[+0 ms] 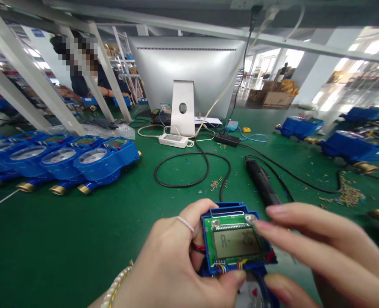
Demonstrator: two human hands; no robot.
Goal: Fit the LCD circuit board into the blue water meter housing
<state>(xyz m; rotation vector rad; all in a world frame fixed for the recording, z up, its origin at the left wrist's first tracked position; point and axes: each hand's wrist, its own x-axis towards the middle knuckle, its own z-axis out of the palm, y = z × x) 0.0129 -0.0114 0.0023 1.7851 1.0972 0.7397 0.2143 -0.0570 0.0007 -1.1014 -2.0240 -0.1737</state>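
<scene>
A blue meter housing point(229, 206) with a green circuit board and a lit-grey display point(236, 242) is near the bottom centre. The display reads "A-" and digits that look like 26. My left hand point(173, 252) wraps round the housing's left side, thumb at its lower edge by the coloured wires. My right hand point(324, 248) has its fingers apart, a fingertip at the board's upper right corner by a round clear part. Beneath the board, the meter's round face shows only in part.
Several blue meters point(96, 160) line the left; more point(359, 145) lie right. Behind stands a monitor point(189, 64) with an adapter point(173, 140). A black electric screwdriver point(261, 182), cables and brass screws point(351, 192) lie on the green table point(112, 239). A person point(83, 72) sits beyond the left frame.
</scene>
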